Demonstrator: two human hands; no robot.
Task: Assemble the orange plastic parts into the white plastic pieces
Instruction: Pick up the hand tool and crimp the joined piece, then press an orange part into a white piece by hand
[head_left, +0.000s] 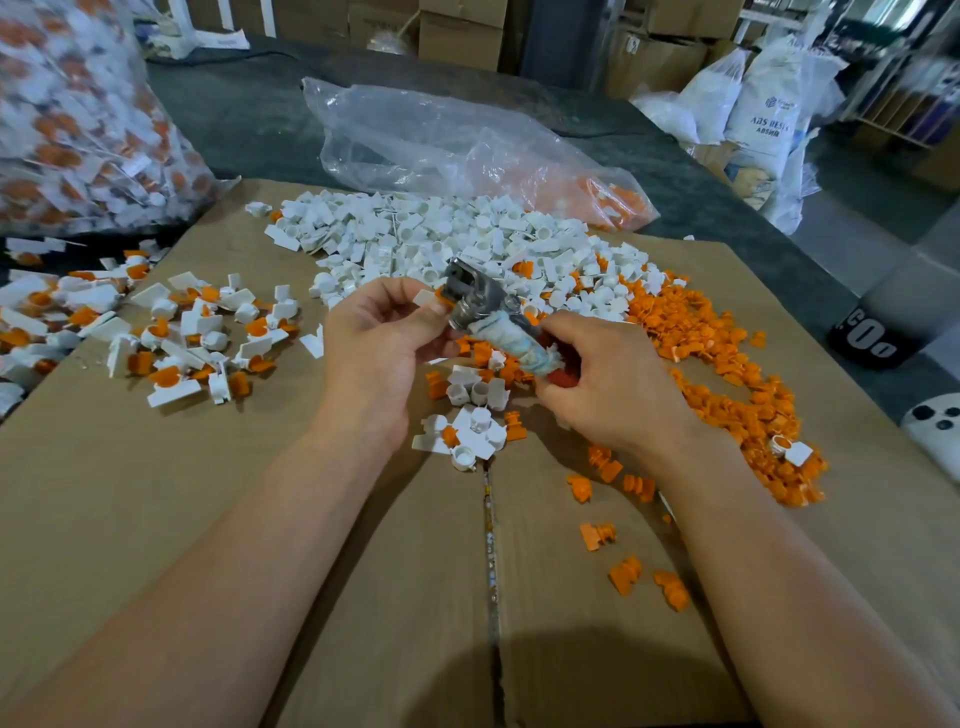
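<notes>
Your left hand (382, 332) pinches a white piece (423, 298) against the cloth-wrapped tool (488, 317) your right hand (602, 387) grips, probably seating its orange part (441, 296).

**Near side open, heaps ring the rest**

Taking the middle of the cardboard sheet (260, 519) as centre, bare cardboard runs from 6 to 8 o'clock, the widest way in. A heap of white pieces (441, 234) blocks 12, with a clear plastic bag (441, 140) behind it. A pile of orange parts (701, 338) fills 1 to 4, and loose orange parts (623, 519) dot 5. Assembled pieces (182, 332) litter 9 to 10, and a filled bag (67, 119) stands at 11. A small cluster of white pieces (475, 415) sits at centre.
</notes>
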